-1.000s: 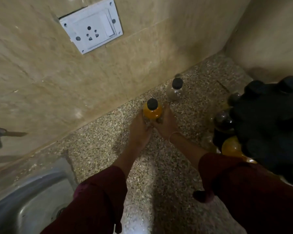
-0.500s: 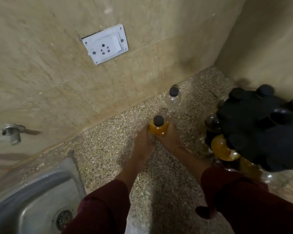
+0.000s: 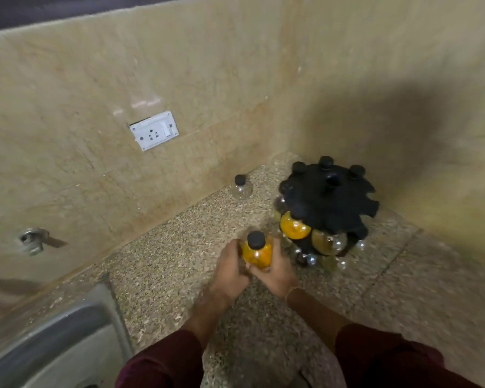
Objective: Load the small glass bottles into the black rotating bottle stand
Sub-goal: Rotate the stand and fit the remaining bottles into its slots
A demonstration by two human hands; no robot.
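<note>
A small glass bottle with yellow-orange contents and a black cap [image 3: 257,252] is held upright between both hands. My left hand [image 3: 230,268] grips its left side, and my right hand [image 3: 277,271] wraps its right side and bottom. The black rotating bottle stand [image 3: 329,201] sits in the counter's corner to the right, its slotted top disc holding several capped bottles by the neck. An orange-filled bottle [image 3: 295,228] hangs on its near side. A clear bottle with a black cap [image 3: 242,186] stands alone by the back wall.
The speckled granite counter [image 3: 179,259] runs between tiled walls. A steel sink [image 3: 53,343] lies at the lower left. A white wall socket [image 3: 154,130] and a metal pipe fitting [image 3: 32,239] are on the back wall.
Both hands have drawn the orange bottle toward me, away from the back wall and off the counter. The camera has pulled back, bringing the whole stand into view.
</note>
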